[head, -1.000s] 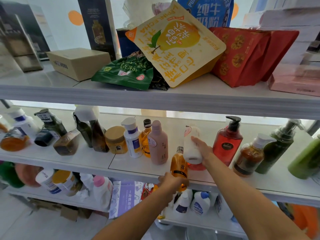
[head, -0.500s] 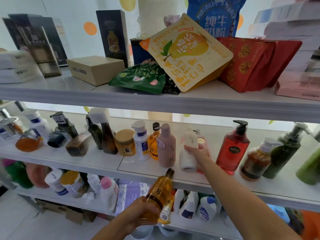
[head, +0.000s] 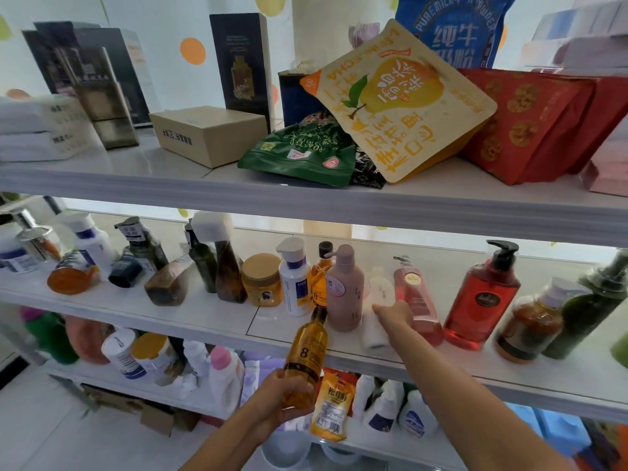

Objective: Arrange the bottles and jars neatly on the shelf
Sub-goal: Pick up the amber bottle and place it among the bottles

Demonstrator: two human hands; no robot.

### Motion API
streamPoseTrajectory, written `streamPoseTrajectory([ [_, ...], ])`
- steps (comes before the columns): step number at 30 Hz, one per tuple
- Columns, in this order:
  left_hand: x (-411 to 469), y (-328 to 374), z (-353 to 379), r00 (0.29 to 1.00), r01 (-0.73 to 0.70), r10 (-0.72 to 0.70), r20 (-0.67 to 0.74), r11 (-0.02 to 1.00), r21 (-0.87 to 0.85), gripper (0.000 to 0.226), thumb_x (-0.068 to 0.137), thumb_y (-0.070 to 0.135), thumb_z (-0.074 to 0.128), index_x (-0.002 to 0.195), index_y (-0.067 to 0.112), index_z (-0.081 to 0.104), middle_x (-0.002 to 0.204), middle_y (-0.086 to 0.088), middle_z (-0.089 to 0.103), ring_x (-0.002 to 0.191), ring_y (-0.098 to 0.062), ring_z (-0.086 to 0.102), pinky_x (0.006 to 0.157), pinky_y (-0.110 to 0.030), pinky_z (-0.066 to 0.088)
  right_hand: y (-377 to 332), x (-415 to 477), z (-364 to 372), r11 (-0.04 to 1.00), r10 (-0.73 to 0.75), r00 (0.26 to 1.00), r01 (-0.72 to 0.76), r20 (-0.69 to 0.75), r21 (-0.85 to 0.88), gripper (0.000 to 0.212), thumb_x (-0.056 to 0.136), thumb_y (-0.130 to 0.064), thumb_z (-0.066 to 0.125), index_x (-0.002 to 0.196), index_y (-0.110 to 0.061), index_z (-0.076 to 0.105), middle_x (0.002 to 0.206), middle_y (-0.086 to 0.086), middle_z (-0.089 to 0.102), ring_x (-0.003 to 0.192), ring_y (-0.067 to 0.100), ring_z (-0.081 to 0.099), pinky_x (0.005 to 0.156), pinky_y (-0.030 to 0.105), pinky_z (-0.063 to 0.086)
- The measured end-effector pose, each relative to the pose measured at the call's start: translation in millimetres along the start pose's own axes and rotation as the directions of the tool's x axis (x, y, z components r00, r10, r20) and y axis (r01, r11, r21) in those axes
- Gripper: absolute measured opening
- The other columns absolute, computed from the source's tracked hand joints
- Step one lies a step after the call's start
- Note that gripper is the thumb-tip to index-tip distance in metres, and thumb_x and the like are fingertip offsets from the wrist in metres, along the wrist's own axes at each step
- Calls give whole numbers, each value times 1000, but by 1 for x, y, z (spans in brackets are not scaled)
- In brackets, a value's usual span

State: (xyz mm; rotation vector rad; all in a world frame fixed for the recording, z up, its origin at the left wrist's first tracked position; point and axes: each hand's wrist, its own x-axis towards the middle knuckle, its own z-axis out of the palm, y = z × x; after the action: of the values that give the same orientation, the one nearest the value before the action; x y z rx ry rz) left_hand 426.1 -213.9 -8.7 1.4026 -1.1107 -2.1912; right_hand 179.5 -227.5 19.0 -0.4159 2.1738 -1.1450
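On the middle shelf (head: 210,311) bottles and jars stand in a loose row. My left hand (head: 278,399) grips an amber bottle marked 8 (head: 307,358) by its base, tilted, in front of the shelf edge. My right hand (head: 394,317) holds a blurred white bottle (head: 379,294), which stands between a pink pump bottle (head: 345,290) and a translucent pink bottle (head: 416,300). To the right stand a red pump bottle (head: 482,297), a brown bottle (head: 530,324) and a dark green pump bottle (head: 591,307).
Left of the pink pump bottle are a white bottle with a blue cap (head: 295,283), an amber jar (head: 261,280), dark bottles and several containers lying on their sides (head: 73,277). The upper shelf carries snack bags (head: 401,100) and boxes. The lower shelf holds more bottles.
My left hand has lowered the amber bottle from the shelf edge to below it. My right hand has shifted the white bottle left, next to the pink pump bottle, uncovering the translucent pink bottle.
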Motion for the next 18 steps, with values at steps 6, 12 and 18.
streamPoseTrajectory([
  [6,8,-3,-1,1000,-16,16,4,999,27,45,68,-1,72,110,2,56,103,-23,65,97,-32,63,73,-37,57,-1,1,7,692,-530,807,590,262,-416,103,75,-15,75,151,-21,5,159,4,10,147,27,11,119,38,16],
  [12,10,-2,-1,1000,27,-27,3,1000,-12,85,43,10,83,121,9,48,117,-24,61,109,-37,61,79,-41,58,-11,-15,27,858,-483,820,513,307,-17,104,65,-17,84,140,-24,13,125,2,41,120,24,46,94,39,49],
  [18,6,0,-2,999,17,-17,31,1000,-6,80,46,10,81,119,9,50,115,-22,63,108,-35,62,75,-36,58,-10,-20,36,888,-440,890,451,121,-88,80,67,-26,82,128,-16,30,121,5,52,114,26,53,90,44,51],
])
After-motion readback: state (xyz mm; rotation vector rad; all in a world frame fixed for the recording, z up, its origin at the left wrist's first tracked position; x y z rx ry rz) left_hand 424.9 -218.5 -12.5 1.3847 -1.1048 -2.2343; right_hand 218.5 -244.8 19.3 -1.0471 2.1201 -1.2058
